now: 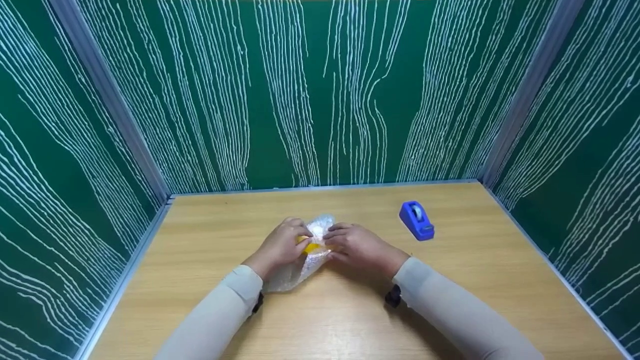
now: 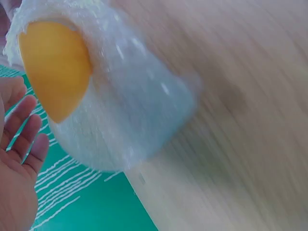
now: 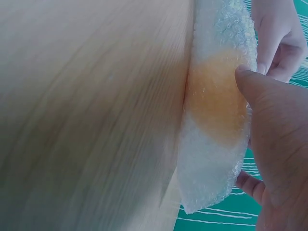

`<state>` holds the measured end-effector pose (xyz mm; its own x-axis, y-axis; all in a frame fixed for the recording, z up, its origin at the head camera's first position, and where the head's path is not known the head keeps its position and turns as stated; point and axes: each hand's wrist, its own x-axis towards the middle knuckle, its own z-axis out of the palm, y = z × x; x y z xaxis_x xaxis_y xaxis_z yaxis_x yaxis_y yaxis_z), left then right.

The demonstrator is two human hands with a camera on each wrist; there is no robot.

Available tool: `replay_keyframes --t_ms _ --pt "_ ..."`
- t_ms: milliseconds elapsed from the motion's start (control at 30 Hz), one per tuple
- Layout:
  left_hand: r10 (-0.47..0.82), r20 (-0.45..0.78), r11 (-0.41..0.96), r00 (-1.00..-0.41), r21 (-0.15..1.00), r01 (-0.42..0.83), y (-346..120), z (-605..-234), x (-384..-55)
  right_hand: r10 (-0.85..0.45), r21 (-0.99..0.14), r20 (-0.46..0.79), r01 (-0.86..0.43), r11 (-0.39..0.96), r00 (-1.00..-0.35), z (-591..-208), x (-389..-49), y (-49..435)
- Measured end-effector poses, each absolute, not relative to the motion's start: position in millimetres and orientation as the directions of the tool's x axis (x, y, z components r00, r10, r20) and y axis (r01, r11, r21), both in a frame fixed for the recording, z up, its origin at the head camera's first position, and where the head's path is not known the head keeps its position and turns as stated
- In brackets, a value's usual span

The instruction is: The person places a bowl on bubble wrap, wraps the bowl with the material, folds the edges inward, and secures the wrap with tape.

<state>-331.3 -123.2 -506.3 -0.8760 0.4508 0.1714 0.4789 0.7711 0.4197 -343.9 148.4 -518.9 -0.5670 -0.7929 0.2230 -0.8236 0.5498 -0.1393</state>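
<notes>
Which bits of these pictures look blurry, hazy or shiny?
Head view: bright glare on the bubble wrap, pale sheen on the near tabletop; left wrist view: tabletop smeared with blur, white glints on the wrap; right wrist view: yellow-orange object hazy through the wrap.

Glossy, bumpy plastic bubble wrap (image 2: 139,96), smooth yellow object (image 2: 55,70), smooth plastic tape dispenser (image 1: 411,216), wood-grain tabletop (image 1: 490,240)

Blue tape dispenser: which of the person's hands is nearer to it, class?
Right. The right hand, at the bubble wrap, is left of the blue tape dispenser; the left hand is farther left, at the wrap's other side.
</notes>
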Motion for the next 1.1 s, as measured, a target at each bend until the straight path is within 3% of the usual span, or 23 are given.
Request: replay_keyframes --t_ms 200,367,633,900,1100 --pt "0.432 0.152 0.769 -0.889 0.452 0.451 -145 -501 -319 -0.82 -0.096 0.276 -0.863 0.496 -0.502 -520 -345 149" --pt "0.392 0.071 0.786 -0.917 0.492 0.374 -160 -501 -309 -0.81 -0.124 0.256 -0.849 0.513 -0.527 -520 -344 149" --pt "0.412 -0.04 0.762 -0.91 0.564 0.32 -178 -505 -297 -0.808 -0.129 0.232 -0.84 0.526 -0.542 -518 -344 147" --pt "0.476 -0.111 0.785 -0.873 0.502 0.364 -194 -511 -293 -0.805 -0.161 0.206 -0.831 0.532 -0.556 -516 -345 150" --pt "0.591 -0.083 0.736 -0.802 0.464 0.493 -202 -518 -293 -0.804 -0.164 0.204 -0.829 0.535 -0.559 -517 -344 150"
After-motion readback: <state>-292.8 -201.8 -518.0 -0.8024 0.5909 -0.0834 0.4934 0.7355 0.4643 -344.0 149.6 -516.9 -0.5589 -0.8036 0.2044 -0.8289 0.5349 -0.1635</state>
